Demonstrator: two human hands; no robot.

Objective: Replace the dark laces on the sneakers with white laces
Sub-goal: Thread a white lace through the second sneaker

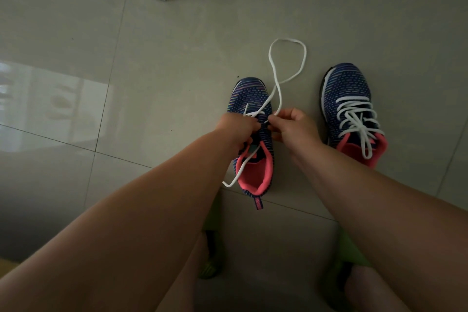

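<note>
You're mid-lacing the left sneaker (253, 139): right hand (291, 129) pinches the white lace (278, 88), left hand (238, 126) grips the shoe's upper. Next, thread the eyelet just beside your pinch.

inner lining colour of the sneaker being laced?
Coral pink lining, on the dark blue knit sneaker; head view.

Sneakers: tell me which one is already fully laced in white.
The right-hand sneaker, standing untouched with white laces crisscrossed. The left-hand sneaker, under both hands, has a loose white lace only partly threaded.

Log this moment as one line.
step: lacing left shoe | hands: left, right pinch white lace | right shoe: laced
</note>
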